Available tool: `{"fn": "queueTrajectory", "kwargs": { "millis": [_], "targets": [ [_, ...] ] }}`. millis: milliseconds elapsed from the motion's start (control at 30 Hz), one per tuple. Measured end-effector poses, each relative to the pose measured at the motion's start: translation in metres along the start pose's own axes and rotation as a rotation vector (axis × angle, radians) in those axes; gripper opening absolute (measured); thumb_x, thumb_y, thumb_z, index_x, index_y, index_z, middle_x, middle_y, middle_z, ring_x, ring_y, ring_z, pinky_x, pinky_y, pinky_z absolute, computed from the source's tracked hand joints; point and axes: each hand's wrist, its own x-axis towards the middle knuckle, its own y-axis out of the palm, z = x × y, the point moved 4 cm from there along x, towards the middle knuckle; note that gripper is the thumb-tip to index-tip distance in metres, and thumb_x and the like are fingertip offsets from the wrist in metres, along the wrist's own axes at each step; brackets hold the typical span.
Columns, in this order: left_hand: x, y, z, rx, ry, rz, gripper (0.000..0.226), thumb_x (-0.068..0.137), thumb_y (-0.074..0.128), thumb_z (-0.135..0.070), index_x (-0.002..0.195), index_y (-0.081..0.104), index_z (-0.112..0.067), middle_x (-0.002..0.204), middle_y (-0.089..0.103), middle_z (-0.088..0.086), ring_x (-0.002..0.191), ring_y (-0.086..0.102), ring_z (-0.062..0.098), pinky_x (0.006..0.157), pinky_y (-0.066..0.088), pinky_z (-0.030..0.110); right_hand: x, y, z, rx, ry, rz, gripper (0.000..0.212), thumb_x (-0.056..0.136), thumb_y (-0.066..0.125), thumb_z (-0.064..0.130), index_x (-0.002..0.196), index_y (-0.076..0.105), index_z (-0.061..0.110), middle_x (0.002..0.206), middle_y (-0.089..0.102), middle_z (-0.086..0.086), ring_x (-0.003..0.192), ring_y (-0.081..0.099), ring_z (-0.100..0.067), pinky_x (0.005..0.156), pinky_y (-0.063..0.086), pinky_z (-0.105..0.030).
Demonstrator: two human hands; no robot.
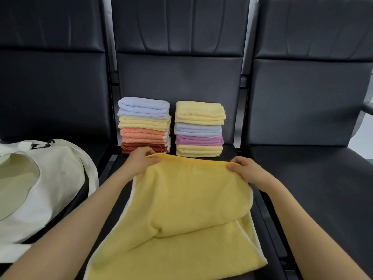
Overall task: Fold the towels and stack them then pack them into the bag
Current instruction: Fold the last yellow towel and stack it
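Observation:
A yellow towel (181,209) with white trim lies doubled over on the middle black seat. My left hand (141,158) pinches its far left corner and my right hand (244,168) pinches its far right corner, both lifted slightly off the seat. Behind the towel stand two stacks of folded towels against the seat back. The left stack (144,126) has blue on top, then yellow, then orange ones. The right stack (199,129) has yellow on top, then blue, purple and yellow. A cream cloth bag (46,182) lies open on the left seat.
Three black padded seats stand side by side with tall backs. The right seat (314,178) holds nothing. A metal armrest (367,108) shows at the far right edge. Gaps with metal frame run between the seats.

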Motion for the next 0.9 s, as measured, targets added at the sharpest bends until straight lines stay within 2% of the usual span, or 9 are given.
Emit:
{"fn": "queueTrajectory", "kwargs": {
  "millis": [167, 233, 400, 467, 567, 667, 767, 833, 900],
  "targets": [
    [0.023, 0.031, 0.026, 0.194, -0.153, 0.085, 0.027, 0.088, 0.068, -0.024, 0.109, 0.067, -0.007, 0.113, 0.063, 0.011, 0.105, 0.059, 0.025, 0.079, 0.045, 0.03, 0.03, 0.016, -0.032, -0.259, 0.107, -0.111, 0.017, 0.095, 0.056, 0.027, 0.103, 0.063, 0.014, 0.105, 0.063, -0.003, 0.088, 0.055, -0.014, 0.068, 0.041, -0.024],
    [0.023, 0.04, 0.038, 0.254, -0.2, 0.09, 0.027, 0.087, 0.068, -0.028, 0.104, 0.067, -0.008, 0.11, 0.064, 0.01, 0.104, 0.059, 0.025, 0.08, 0.045, 0.03, 0.034, 0.021, -0.041, -0.268, 0.108, -0.149, 0.016, 0.093, 0.058, 0.027, 0.104, 0.062, 0.015, 0.104, 0.062, -0.002, 0.089, 0.054, -0.014, 0.067, 0.04, -0.023],
    [0.028, 0.035, 0.035, 0.091, -0.288, 0.108, 0.007, 0.086, 0.06, -0.016, 0.085, 0.058, -0.01, 0.08, 0.05, 0.005, 0.069, 0.047, 0.018, 0.057, 0.032, 0.028, 0.04, 0.021, -0.041, -0.263, 0.078, -0.173, 0.01, 0.093, 0.059, 0.027, 0.097, 0.06, 0.018, 0.098, 0.061, 0.0, 0.086, 0.055, -0.014, 0.062, 0.041, -0.023],
    [0.027, 0.028, 0.029, -0.014, -0.267, 0.089, 0.007, 0.084, 0.057, -0.014, 0.08, 0.053, -0.01, 0.075, 0.048, 0.003, 0.066, 0.045, 0.016, 0.058, 0.031, 0.028, 0.039, 0.016, -0.039, -0.152, 0.076, -0.182, 0.013, 0.092, 0.06, 0.027, 0.099, 0.063, 0.016, 0.097, 0.06, 0.001, 0.088, 0.056, -0.015, 0.064, 0.043, -0.023],
    [0.021, 0.027, 0.025, -0.166, -0.258, 0.158, 0.008, 0.088, 0.053, -0.011, 0.08, 0.052, -0.011, 0.073, 0.05, 0.005, 0.064, 0.049, 0.018, 0.06, 0.037, 0.029, 0.03, 0.003, -0.033, 0.259, 0.099, -0.17, 0.018, 0.091, 0.063, 0.025, 0.102, 0.067, 0.011, 0.097, 0.063, -0.003, 0.092, 0.06, -0.018, 0.076, 0.049, -0.029],
    [0.012, 0.033, 0.037, -0.212, -0.317, 0.261, 0.006, 0.093, 0.053, -0.012, 0.097, 0.052, -0.007, 0.08, 0.056, 0.009, 0.065, 0.055, 0.02, 0.058, 0.044, 0.03, 0.023, 0.0, -0.035, 0.49, 0.184, -0.064, 0.019, 0.089, 0.066, 0.02, 0.099, 0.066, 0.004, 0.097, 0.064, -0.011, 0.089, 0.062, -0.023, 0.078, 0.054, -0.036],
    [0.009, 0.034, 0.048, -0.049, -0.302, 0.277, 0.022, 0.091, 0.056, -0.02, 0.109, 0.05, -0.01, 0.078, 0.057, 0.009, 0.059, 0.052, 0.018, 0.055, 0.039, 0.031, 0.022, 0.005, -0.044, 0.353, 0.22, -0.097, 0.014, 0.083, 0.073, 0.016, 0.089, 0.065, 0.006, 0.094, 0.065, -0.01, 0.085, 0.062, -0.023, 0.071, 0.053, -0.033],
    [0.008, 0.031, 0.048, 0.062, -0.264, 0.255, 0.023, 0.093, 0.055, -0.025, 0.11, 0.048, -0.012, 0.083, 0.059, 0.008, 0.064, 0.053, 0.017, 0.056, 0.039, 0.03, 0.025, 0.005, -0.045, 0.247, 0.186, -0.174, 0.012, 0.083, 0.074, 0.017, 0.088, 0.065, 0.011, 0.094, 0.062, -0.005, 0.091, 0.059, -0.022, 0.076, 0.051, -0.034],
    [0.007, 0.028, 0.043, 0.136, -0.228, 0.227, 0.022, 0.096, 0.052, -0.03, 0.11, 0.048, -0.013, 0.091, 0.06, 0.007, 0.072, 0.056, 0.017, 0.059, 0.04, 0.03, 0.029, 0.003, -0.041, 0.131, 0.144, -0.244, 0.011, 0.087, 0.069, 0.02, 0.093, 0.064, 0.014, 0.092, 0.058, 0.002, 0.091, 0.055, -0.018, 0.073, 0.047, -0.029]
  ]
}}
